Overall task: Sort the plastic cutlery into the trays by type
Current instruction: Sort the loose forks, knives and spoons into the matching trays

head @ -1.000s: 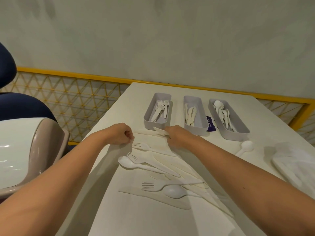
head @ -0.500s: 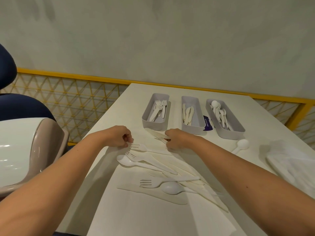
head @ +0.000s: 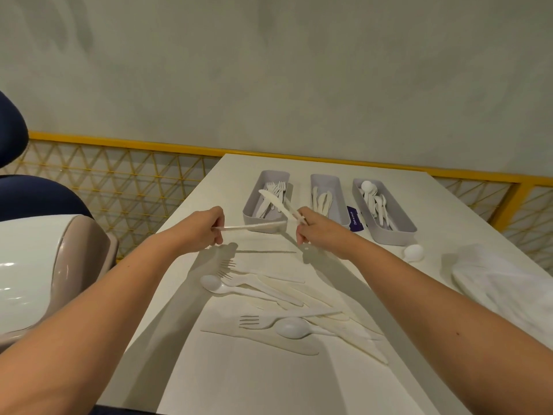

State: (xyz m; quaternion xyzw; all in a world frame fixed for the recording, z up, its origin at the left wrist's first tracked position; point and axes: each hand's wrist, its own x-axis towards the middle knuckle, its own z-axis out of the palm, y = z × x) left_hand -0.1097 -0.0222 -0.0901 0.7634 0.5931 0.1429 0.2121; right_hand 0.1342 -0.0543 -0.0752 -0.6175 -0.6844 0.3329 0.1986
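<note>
Left hand (head: 206,227) pinches a knife (head: 254,226) by the handle end, blade level toward 3 o'clock. Right hand (head: 314,232) pinches a second knife (head: 278,205), blade angled to 10 o'clock. Both lay on the table (head: 239,384) half a second ago and are now lifted clear, likely bound for the knife tray (head: 324,176) at the right hand's 1 o'clock.

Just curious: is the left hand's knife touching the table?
Apart. The head view shows the left hand holding the knife above the table, shadow separate below.
</note>
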